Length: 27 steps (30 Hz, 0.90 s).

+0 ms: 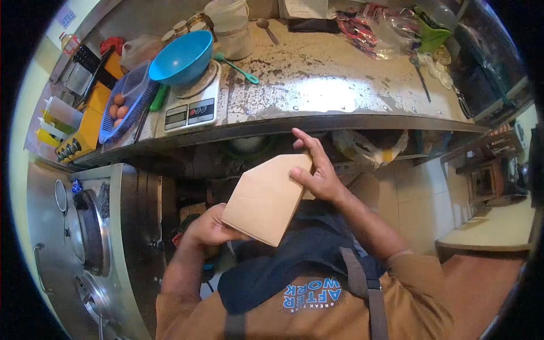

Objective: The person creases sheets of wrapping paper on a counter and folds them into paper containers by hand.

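Between my two hands, in front of my chest, is a brown paperboard box (265, 198) with slanted upper corners. I cannot tell whether it is fully formed or partly folded. My left hand (211, 225) grips its lower left edge, with most of the fingers hidden beneath. At the upper right, my right hand (318, 174) presses its thumb on the face of the box. The index finger of that hand points away, and the other fingers are partly hidden behind the board.
Ahead runs a worn counter (272, 96). On it are a blue bowl (182, 56) on a kitchen scale (192, 113), a basket (128, 102) with several eggs, a green spoon (238, 69), a white bucket (233, 39) and plastic packets (374, 34). A steel stove (122, 226) stands left.
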Available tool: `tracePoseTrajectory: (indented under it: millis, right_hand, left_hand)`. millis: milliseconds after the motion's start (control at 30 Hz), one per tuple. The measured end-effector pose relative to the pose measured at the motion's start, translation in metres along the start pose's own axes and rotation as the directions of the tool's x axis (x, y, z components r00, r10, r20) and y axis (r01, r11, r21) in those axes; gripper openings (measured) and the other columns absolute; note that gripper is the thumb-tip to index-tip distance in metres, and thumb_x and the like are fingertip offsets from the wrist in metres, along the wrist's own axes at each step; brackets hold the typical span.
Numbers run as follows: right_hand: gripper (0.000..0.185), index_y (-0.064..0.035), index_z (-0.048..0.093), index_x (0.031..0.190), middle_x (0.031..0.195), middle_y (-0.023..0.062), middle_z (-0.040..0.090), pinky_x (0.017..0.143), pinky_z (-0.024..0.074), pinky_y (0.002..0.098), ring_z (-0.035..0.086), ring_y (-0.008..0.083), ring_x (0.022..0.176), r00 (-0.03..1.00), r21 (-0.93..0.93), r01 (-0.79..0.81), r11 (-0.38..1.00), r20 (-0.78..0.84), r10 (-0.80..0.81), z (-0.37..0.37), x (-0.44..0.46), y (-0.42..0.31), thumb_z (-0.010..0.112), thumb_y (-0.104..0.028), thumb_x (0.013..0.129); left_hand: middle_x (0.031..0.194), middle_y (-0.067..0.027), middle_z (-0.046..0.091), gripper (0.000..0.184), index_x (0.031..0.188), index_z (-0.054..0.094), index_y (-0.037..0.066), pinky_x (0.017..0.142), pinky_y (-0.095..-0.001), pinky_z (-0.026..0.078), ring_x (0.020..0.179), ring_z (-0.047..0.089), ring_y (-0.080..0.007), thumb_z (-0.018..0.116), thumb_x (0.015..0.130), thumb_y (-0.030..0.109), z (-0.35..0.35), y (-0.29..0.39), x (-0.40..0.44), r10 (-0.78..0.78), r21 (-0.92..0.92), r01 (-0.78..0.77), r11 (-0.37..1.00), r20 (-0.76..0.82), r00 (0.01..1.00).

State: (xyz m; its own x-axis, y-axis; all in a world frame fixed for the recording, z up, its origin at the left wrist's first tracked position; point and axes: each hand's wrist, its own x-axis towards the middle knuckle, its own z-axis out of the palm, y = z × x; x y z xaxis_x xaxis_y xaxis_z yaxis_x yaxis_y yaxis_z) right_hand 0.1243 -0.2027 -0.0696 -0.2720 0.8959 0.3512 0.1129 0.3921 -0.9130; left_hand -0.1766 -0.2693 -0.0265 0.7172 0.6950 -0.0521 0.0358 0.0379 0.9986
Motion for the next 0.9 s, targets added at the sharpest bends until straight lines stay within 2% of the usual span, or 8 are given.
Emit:
tracePoseTrajectory:
  millis: [167, 200, 367, 500, 567, 700, 800, 900]
  right_hand:
    - [0.083, -0.0124, 0.044, 0.147, 0.118, 0.0181, 0.050, 0.097, 0.0456, 0.0414, 0.053, 0.0317, 0.109, 0.998, -0.296, 0.053, 0.954, -0.023, -0.063, -0.007, -0.006, -0.026, 0.079, -0.033, 0.075]
    - [0.082, -0.0128, 0.045, 0.147, 0.118, 0.0185, 0.050, 0.096, 0.0460, 0.0418, 0.053, 0.0326, 0.109, 0.998, -0.340, 0.055, 0.939, -0.019, -0.065, -0.008, -0.007, -0.029, 0.079, -0.034, 0.075]
    - [0.079, -0.0146, 0.047, 0.146, 0.118, 0.0172, 0.052, 0.093, 0.0483, 0.0422, 0.056, 0.0345, 0.108, 0.990, -0.475, 0.139, 0.869, 0.061, -0.125, -0.015, -0.004, -0.039, 0.077, -0.034, 0.075]
    - [0.068, -0.0148, 0.051, 0.143, 0.120, 0.0184, 0.053, 0.089, 0.0492, 0.0418, 0.057, 0.0358, 0.104, 0.945, -0.377, 0.293, 0.879, 0.257, -0.204, -0.001, 0.010, -0.053, 0.069, -0.031, 0.080]
    - [0.063, -0.0111, 0.052, 0.142, 0.119, 0.0198, 0.053, 0.087, 0.0491, 0.0417, 0.058, 0.0353, 0.102, 0.906, -0.268, 0.323, 0.908, 0.365, -0.215, 0.011, 0.018, -0.063, 0.064, -0.034, 0.084]
    - [0.061, -0.0038, 0.052, 0.140, 0.116, 0.0222, 0.054, 0.084, 0.0484, 0.0418, 0.058, 0.0347, 0.101, 0.825, -0.107, 0.388, 0.915, 0.483, -0.293, 0.039, 0.022, -0.062, 0.055, -0.039, 0.091]
    - [0.060, -0.0033, 0.052, 0.139, 0.117, 0.0221, 0.054, 0.087, 0.0464, 0.0418, 0.056, 0.0336, 0.102, 0.819, 0.006, 0.328, 0.945, 0.498, -0.287, 0.061, 0.021, -0.055, 0.054, -0.039, 0.091]
    - [0.061, -0.0018, 0.051, 0.140, 0.124, 0.0218, 0.053, 0.094, 0.0433, 0.0425, 0.055, 0.0340, 0.106, 0.799, 0.085, 0.251, 0.964, 0.544, -0.255, 0.080, 0.026, -0.049, 0.054, -0.039, 0.091]
  left_hand:
    - [0.114, -0.0113, 0.070, 0.030, 0.116, 0.068, -0.002, 0.092, -0.0320, 0.050, 0.105, 0.064, -0.0175, 0.074, 0.088, 0.010, -0.024, 0.026, -0.002, -0.098, -0.015, 0.104, 0.994, 0.239, 0.966]
    - [0.107, -0.0110, 0.071, 0.028, 0.117, 0.066, -0.004, 0.089, -0.0316, 0.051, 0.101, 0.064, -0.0166, 0.068, 0.093, 0.012, -0.013, 0.035, 0.000, -0.190, 0.152, 0.172, 0.973, 0.112, 0.975]
    - [0.103, -0.0067, 0.071, 0.024, 0.112, 0.067, -0.004, 0.084, -0.0286, 0.053, 0.094, 0.064, -0.0116, 0.070, 0.091, 0.006, 0.022, 0.009, 0.011, -0.301, -0.043, 0.301, 0.953, -0.271, 0.914]
    - [0.089, -0.0044, 0.070, 0.020, 0.095, 0.067, 0.000, 0.075, -0.0281, 0.053, 0.084, 0.063, -0.0100, 0.079, 0.085, 0.012, 0.039, -0.006, 0.030, -0.112, -0.113, 0.071, 0.991, -0.405, 0.908]
    - [0.090, -0.0044, 0.070, 0.026, 0.095, 0.067, 0.002, 0.076, -0.0304, 0.053, 0.084, 0.061, -0.0091, 0.083, 0.079, 0.014, 0.042, 0.015, 0.038, -0.289, 0.116, 0.351, 0.929, -0.363, 0.886]
    - [0.096, -0.0101, 0.070, 0.028, 0.102, 0.068, 0.003, 0.078, -0.0329, 0.052, 0.091, 0.062, -0.0125, 0.079, 0.084, 0.021, 0.052, -0.022, 0.038, 0.040, 0.153, 0.051, 0.987, -0.539, 0.842]
    - [0.103, -0.0155, 0.071, 0.031, 0.110, 0.067, 0.002, 0.082, -0.0369, 0.052, 0.097, 0.065, -0.0202, 0.074, 0.089, 0.024, 0.053, -0.024, 0.024, 0.213, 0.278, -0.097, 0.956, -0.426, 0.879]
    - [0.108, -0.0196, 0.071, 0.035, 0.113, 0.067, -0.002, 0.089, -0.0443, 0.050, 0.100, 0.067, -0.0343, 0.072, 0.083, 0.017, 0.036, -0.004, 0.009, -0.028, 0.270, 0.065, 0.961, -0.140, 0.990]
